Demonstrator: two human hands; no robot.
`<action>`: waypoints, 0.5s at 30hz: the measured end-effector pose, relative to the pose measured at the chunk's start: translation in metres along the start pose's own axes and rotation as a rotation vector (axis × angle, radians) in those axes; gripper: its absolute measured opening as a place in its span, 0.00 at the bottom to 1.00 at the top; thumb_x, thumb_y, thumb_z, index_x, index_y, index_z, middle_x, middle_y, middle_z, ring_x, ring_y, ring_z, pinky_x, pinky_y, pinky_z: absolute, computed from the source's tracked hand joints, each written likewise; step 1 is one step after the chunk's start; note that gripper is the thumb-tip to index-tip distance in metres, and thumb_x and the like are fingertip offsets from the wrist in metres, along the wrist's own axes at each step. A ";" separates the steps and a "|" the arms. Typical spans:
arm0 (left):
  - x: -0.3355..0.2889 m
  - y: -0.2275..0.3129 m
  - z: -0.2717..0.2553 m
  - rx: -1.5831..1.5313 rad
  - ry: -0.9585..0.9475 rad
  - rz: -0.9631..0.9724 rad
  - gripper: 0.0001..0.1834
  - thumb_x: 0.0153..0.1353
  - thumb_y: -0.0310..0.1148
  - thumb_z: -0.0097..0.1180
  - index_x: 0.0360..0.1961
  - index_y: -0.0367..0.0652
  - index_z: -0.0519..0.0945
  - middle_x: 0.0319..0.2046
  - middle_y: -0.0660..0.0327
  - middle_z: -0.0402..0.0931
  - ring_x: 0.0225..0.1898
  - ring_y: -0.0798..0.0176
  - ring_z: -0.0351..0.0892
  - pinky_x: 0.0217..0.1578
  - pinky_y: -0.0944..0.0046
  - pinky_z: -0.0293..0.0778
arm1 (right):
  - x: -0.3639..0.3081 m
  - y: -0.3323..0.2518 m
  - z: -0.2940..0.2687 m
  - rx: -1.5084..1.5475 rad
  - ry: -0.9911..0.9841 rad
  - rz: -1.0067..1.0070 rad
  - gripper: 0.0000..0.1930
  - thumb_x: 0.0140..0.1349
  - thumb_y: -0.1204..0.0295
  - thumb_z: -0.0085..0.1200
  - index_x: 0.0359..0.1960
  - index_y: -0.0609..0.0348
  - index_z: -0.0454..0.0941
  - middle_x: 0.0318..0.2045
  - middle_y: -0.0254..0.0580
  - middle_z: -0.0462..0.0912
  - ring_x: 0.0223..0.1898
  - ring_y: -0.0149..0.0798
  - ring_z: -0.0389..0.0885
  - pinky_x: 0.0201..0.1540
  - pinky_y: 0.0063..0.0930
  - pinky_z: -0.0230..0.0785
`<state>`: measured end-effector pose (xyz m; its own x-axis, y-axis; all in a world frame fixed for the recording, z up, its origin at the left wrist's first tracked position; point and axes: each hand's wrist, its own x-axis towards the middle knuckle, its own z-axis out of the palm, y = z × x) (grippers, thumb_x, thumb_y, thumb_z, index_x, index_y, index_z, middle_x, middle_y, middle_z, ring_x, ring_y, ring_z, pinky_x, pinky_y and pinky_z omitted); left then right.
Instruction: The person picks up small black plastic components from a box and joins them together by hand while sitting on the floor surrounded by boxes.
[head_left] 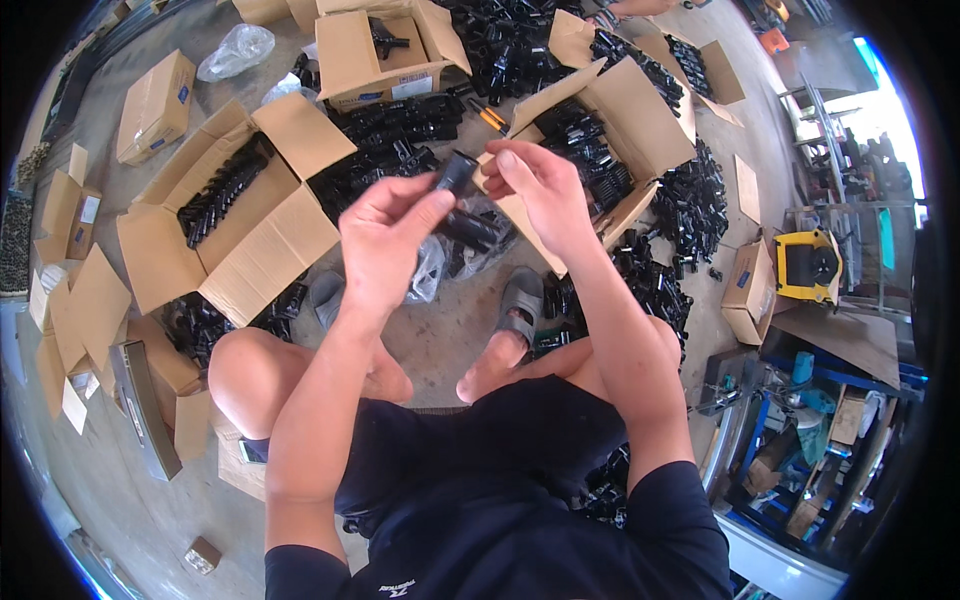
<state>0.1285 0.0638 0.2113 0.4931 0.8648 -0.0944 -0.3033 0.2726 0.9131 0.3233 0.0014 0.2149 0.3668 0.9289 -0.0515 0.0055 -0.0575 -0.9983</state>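
Observation:
My left hand [390, 235] is closed round a black tubular pipe fitting [458, 172], its open end tilted up and away from me. Just to the right of that end is my right hand [535, 185], thumb and fingers curled together; whatever they pinch, if anything, is too small to make out. Below the fitting shows another black cylinder [470, 232]; I cannot tell whether it belongs to the same piece. Clear plastic wrap [428, 272] lies on the floor under my hands, between my sandalled feet.
An open carton [262, 262] with rows of black fittings stands at left, another carton [640, 120] at right. Loose black fittings [690, 195] are heaped around. Orange-handled pliers [490, 118] lie ahead. A yellow-framed machine [808, 262] stands far right. Another person's hand [640, 8] shows at the top.

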 end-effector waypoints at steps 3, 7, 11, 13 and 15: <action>0.011 -0.006 -0.008 -0.160 0.055 0.021 0.08 0.66 0.21 0.60 0.46 0.32 0.81 0.41 0.51 0.85 0.40 0.58 0.87 0.40 0.63 0.85 | 0.029 0.052 -0.017 -0.493 0.052 0.211 0.17 0.66 0.61 0.60 0.44 0.66 0.85 0.31 0.49 0.86 0.34 0.38 0.85 0.42 0.34 0.79; 0.017 0.000 -0.019 -0.287 0.148 0.018 0.08 0.68 0.25 0.59 0.46 0.35 0.82 0.42 0.51 0.84 0.42 0.55 0.87 0.40 0.59 0.85 | 0.033 0.168 -0.018 -0.839 -0.072 0.212 0.14 0.61 0.61 0.62 0.35 0.61 0.88 0.29 0.60 0.85 0.34 0.50 0.87 0.45 0.42 0.79; 0.022 0.003 -0.020 -0.363 0.191 -0.010 0.09 0.69 0.28 0.59 0.47 0.35 0.82 0.42 0.50 0.84 0.43 0.55 0.86 0.45 0.56 0.83 | 0.021 0.243 0.000 -1.138 -0.132 0.263 0.12 0.62 0.65 0.58 0.40 0.60 0.84 0.37 0.56 0.86 0.40 0.57 0.86 0.46 0.47 0.79; 0.026 -0.002 -0.022 -0.383 0.183 -0.032 0.10 0.70 0.29 0.58 0.48 0.35 0.82 0.43 0.49 0.84 0.44 0.54 0.85 0.47 0.57 0.83 | 0.015 0.274 0.007 -1.247 -0.082 0.318 0.18 0.62 0.66 0.58 0.53 0.59 0.81 0.43 0.52 0.85 0.42 0.61 0.85 0.48 0.50 0.78; 0.028 -0.004 -0.021 -0.429 0.171 -0.064 0.10 0.70 0.30 0.57 0.47 0.35 0.82 0.43 0.49 0.84 0.44 0.53 0.85 0.48 0.56 0.83 | 0.005 0.294 0.012 -1.320 -0.123 0.285 0.15 0.64 0.65 0.57 0.48 0.59 0.80 0.50 0.48 0.81 0.55 0.55 0.77 0.55 0.45 0.75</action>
<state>0.1261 0.0955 0.1962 0.3914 0.8877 -0.2424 -0.6045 0.4467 0.6596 0.3151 -0.0068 -0.0796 0.4209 0.8481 -0.3217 0.8498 -0.4927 -0.1871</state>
